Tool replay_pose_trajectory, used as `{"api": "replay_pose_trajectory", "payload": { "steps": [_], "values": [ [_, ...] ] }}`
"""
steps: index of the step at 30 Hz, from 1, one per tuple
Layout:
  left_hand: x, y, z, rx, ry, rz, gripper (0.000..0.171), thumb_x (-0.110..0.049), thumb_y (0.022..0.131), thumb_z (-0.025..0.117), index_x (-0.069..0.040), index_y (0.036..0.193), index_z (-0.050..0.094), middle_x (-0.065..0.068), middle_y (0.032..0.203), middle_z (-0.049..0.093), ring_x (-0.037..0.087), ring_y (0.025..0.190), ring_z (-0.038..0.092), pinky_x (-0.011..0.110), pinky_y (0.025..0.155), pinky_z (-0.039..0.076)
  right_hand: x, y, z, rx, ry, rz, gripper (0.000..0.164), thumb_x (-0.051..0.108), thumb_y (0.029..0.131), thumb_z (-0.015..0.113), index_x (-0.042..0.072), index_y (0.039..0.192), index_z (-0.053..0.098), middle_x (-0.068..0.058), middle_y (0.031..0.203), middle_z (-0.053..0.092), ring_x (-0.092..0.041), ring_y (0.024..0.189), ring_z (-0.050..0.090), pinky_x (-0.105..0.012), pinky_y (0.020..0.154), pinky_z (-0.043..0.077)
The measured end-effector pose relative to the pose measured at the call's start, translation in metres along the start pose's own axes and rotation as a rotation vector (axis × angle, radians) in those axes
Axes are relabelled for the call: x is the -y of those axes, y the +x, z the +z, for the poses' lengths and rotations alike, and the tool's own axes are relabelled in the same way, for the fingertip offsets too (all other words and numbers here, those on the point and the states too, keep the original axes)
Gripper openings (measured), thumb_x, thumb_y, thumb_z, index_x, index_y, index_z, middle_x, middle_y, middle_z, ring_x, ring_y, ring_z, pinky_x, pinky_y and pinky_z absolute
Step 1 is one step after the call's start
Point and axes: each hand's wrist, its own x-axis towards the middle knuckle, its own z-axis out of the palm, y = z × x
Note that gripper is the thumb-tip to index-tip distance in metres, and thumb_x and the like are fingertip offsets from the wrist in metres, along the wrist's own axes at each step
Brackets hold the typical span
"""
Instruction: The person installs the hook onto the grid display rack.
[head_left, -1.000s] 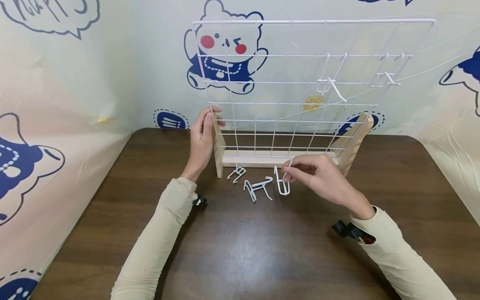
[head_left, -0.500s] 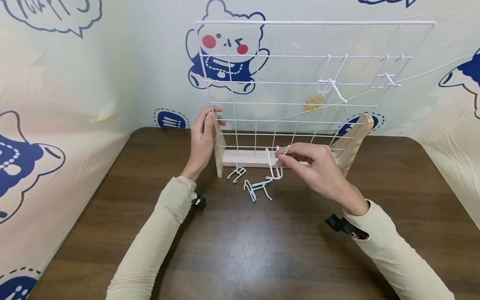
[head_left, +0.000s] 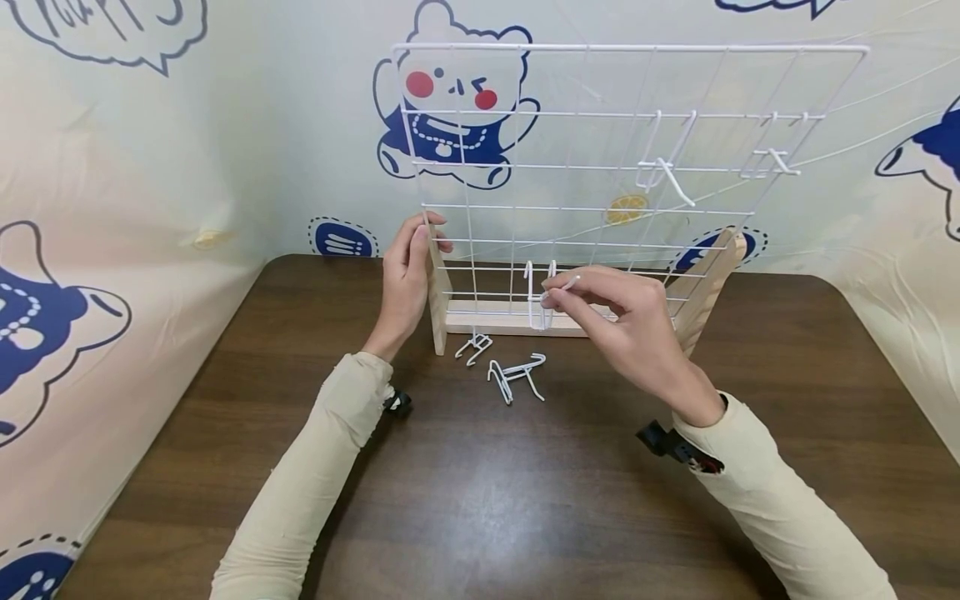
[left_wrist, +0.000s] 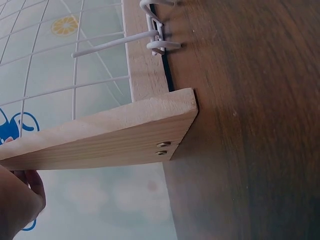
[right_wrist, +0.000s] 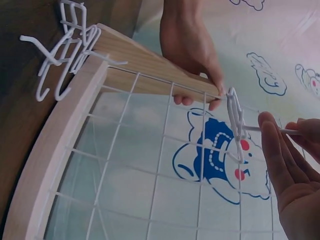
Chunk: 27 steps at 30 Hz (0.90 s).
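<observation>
Now the held white wire hook (head_left: 531,300) has risen off the bench (head_left: 480,500) and stands in front of the lower part of the white wire grid panel (head_left: 630,48), its two bent tips up. That seems to put it ready for work at the mesh, though I judge it not yet hung: the right hand (head_left: 637,325) carries it, thumb and fingertips pinched on its prong. Whether the hook touches any wire I cannot tell.

The left hand (head_left: 405,267) is clamped around the upper end of the left wooden upright (head_left: 438,292), thumb nearer the camera and fingers behind, which looks like steadying the frame.

Against the head view of a second ago, the hook was lower, just beside the larger loose hook (head_left: 517,372) and in front of the wooden base bar (head_left: 487,321); it has since gone up and a little leftward, the right forearm following. The left hand has kept its place. Unmoved too are that loose hook and the small loose hook (head_left: 474,348) near the left upright, as well as the long-pronged hook (head_left: 666,162) and the right-end hook (head_left: 776,158), both hanging from an upper wire of the panel.
</observation>
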Motion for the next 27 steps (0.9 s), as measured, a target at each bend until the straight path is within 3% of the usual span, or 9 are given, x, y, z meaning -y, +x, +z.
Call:
{"api": "replay_pose_trajectory", "payload": {
  "steps": [2,9,19,27],
  "values": [
    [-0.001,0.000,0.000,0.000,0.000,-0.003,0.031,-0.010,0.107,0.037,0.010,0.120,0.056,0.016,0.099,0.062,0.022,0.091,0.065,0.046,0.094,0.049,0.002,0.003,0.001,-0.011,-0.001,-0.029,0.013,-0.010,0.089,0.067,-0.001,0.095,0.075,-0.009,0.097,0.075,-0.017,0.090,0.071,-0.027,0.081,0.056],
    [-0.001,0.000,-0.001,0.001,-0.006,-0.004,0.031,-0.010,0.107,0.037,0.011,0.120,0.056,0.035,0.102,0.057,0.022,0.090,0.065,0.046,0.092,0.049,0.008,0.012,0.003,-0.065,-0.080,-0.122,0.012,-0.009,0.087,0.069,-0.004,0.097,0.075,-0.012,0.101,0.075,-0.019,0.094,0.071,-0.026,0.084,0.054],
    [0.001,-0.002,0.000,-0.006,-0.021,-0.011,0.030,-0.011,0.107,0.038,0.011,0.119,0.056,0.035,0.101,0.057,0.026,0.090,0.064,0.045,0.092,0.049,0.012,0.024,0.008,-0.083,-0.201,-0.206,0.013,0.000,0.091,0.069,-0.002,0.102,0.075,-0.011,0.102,0.075,-0.020,0.097,0.071,-0.026,0.087,0.052],
    [0.000,-0.001,0.000,-0.001,-0.006,0.004,0.029,-0.009,0.107,0.037,0.010,0.120,0.056,0.036,0.103,0.057,0.026,0.091,0.065,0.046,0.093,0.049,0.017,0.035,0.011,-0.111,-0.211,-0.228,0.013,0.001,0.091,0.069,-0.002,0.103,0.075,-0.010,0.103,0.075,-0.018,0.096,0.071,-0.026,0.086,0.053]
  ]
}}
